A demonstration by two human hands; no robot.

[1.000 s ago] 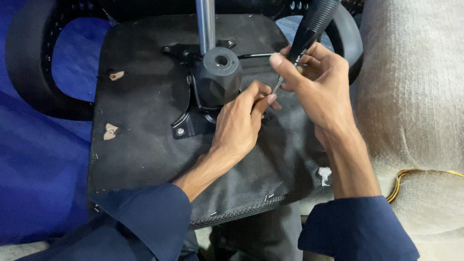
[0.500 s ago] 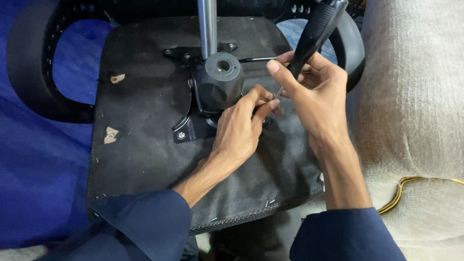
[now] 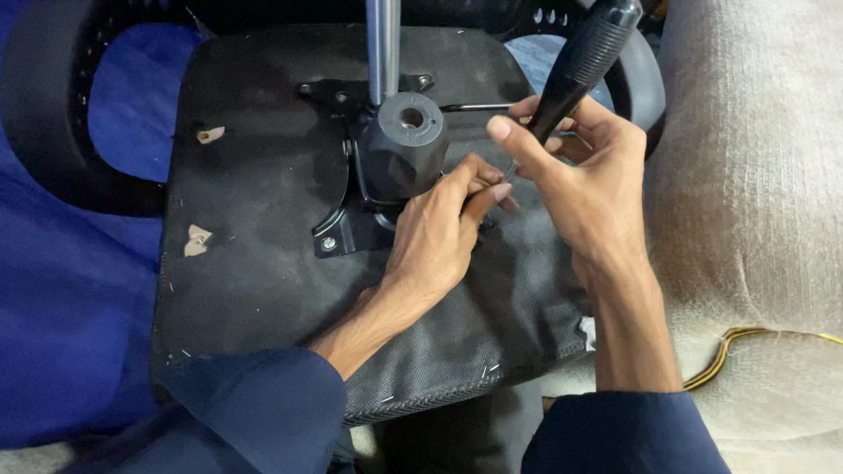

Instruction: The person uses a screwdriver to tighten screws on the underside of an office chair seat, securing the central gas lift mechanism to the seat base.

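An upturned office chair seat (image 3: 255, 263) lies before me, its black fabric underside facing up. A black metal mounting plate (image 3: 338, 233) with a round black mechanism housing (image 3: 406, 145) and a chrome post (image 3: 383, 44) is fixed at its middle. My right hand (image 3: 584, 189) grips a screwdriver with a black ribbed handle (image 3: 584, 57), its shaft angled down toward the plate's right edge. My left hand (image 3: 443, 233) rests on the seat beside the housing, fingertips pinched around the screwdriver tip; whatever lies under the tip is hidden.
A black armrest loop (image 3: 53, 114) curves at the left over blue cloth (image 3: 61, 307). A beige woven cushion (image 3: 755, 175) fills the right side, with a yellow-and-black cord (image 3: 746, 347) on it. Torn spots (image 3: 198, 239) mark the seat fabric.
The view has shifted slightly. Both hands stay at the plate's right edge, and the screwdriver handle keeps nearly the same tilt.
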